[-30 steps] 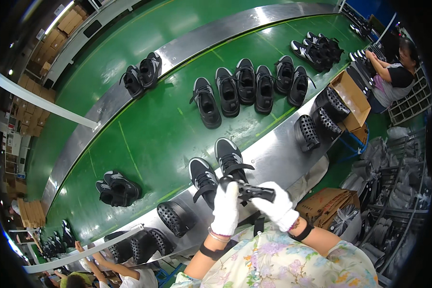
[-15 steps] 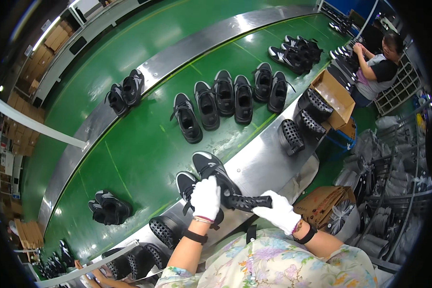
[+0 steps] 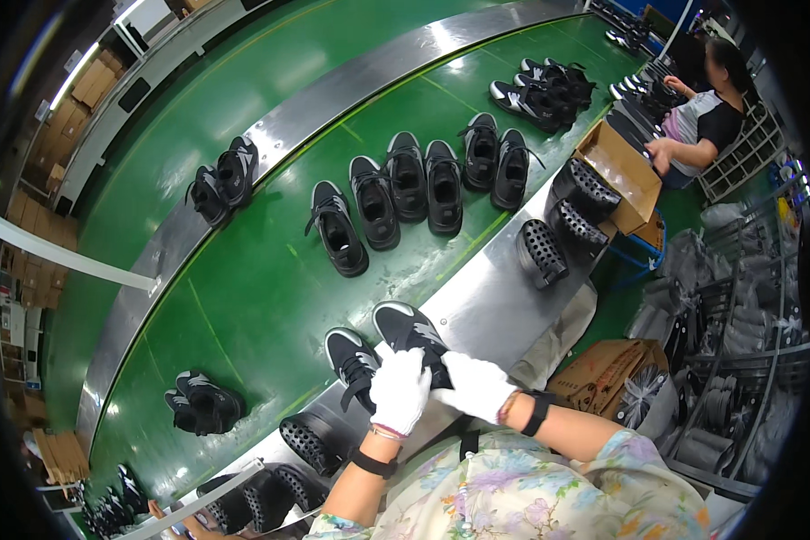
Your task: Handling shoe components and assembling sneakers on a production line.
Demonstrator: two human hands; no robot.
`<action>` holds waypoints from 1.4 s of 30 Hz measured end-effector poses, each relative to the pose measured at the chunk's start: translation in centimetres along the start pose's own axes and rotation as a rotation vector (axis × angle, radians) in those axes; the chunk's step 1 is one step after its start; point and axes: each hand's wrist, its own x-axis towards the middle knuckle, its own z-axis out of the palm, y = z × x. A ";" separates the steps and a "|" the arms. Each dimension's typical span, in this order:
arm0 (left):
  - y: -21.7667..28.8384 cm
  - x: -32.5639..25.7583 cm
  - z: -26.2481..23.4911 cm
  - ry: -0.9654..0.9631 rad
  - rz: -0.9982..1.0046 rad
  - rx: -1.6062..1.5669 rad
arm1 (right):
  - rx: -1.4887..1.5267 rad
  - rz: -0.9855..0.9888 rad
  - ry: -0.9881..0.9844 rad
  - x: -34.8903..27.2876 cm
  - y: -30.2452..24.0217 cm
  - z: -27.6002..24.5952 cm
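Note:
My gloved left hand [image 3: 400, 391] is closed over the side and opening of a black and grey sneaker [image 3: 409, 329], its toe pointing away from me. My gloved right hand [image 3: 477, 387] grips the same sneaker at its heel end, fingers bent towards the left hand. Both gloves cover the shoe's rear half, and no perforated piece shows between them. A matching sneaker [image 3: 351, 358] stands beside it on the left, partly behind my left hand. Close to my left forearm, a black perforated foot-shaped form [image 3: 310, 441] rests on the metal ledge.
Several sneakers [image 3: 407, 180] stand on the green belt [image 3: 270, 288], with another pair [image 3: 205, 401] at left. More perforated forms [image 3: 542, 252] lie on the metal ledge [image 3: 477, 301] by an open carton [image 3: 628, 171]. A co-worker [image 3: 706, 121] is at far right; a bag-filled rack [image 3: 729, 360] stands at right.
The perforated form held in my right hand is now out of sight. My right hand has moved left onto the sneaker. Shoes on the belt have shifted slightly left.

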 end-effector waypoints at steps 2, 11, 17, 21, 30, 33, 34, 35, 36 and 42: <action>-0.1 -0.6 -0.2 0.071 0.052 -0.021 | 0.035 0.086 -0.141 0.7 -0.3 -2.4; 2.3 -1.9 0.1 -0.067 -0.101 0.137 | 0.071 0.016 -0.056 4.5 2.7 3.2; 1.6 -4.0 0.9 0.104 -0.208 0.057 | 1.309 0.151 -0.148 4.1 2.5 -1.0; 1.3 -4.3 1.2 0.142 -0.220 0.069 | 1.286 0.103 -0.125 5.6 3.2 0.6; 1.0 -4.2 2.1 0.307 -0.235 0.016 | 1.234 0.279 -0.094 2.7 4.1 4.4; 0.5 -4.5 1.9 0.300 -0.244 0.017 | 0.709 0.298 -0.125 2.1 5.1 4.2; 0.5 -4.5 1.9 0.290 -0.247 0.008 | 0.430 0.182 -0.026 1.8 5.6 4.8; 0.4 -4.8 1.6 0.254 -0.261 0.009 | 0.425 0.158 -0.050 1.7 3.9 3.8; 0.4 -5.0 1.6 0.252 -0.257 0.010 | 0.259 -0.021 0.093 1.4 1.8 2.7; 2.7 -4.2 -0.2 0.120 -0.302 -0.202 | -0.025 -0.244 0.078 4.6 1.1 1.4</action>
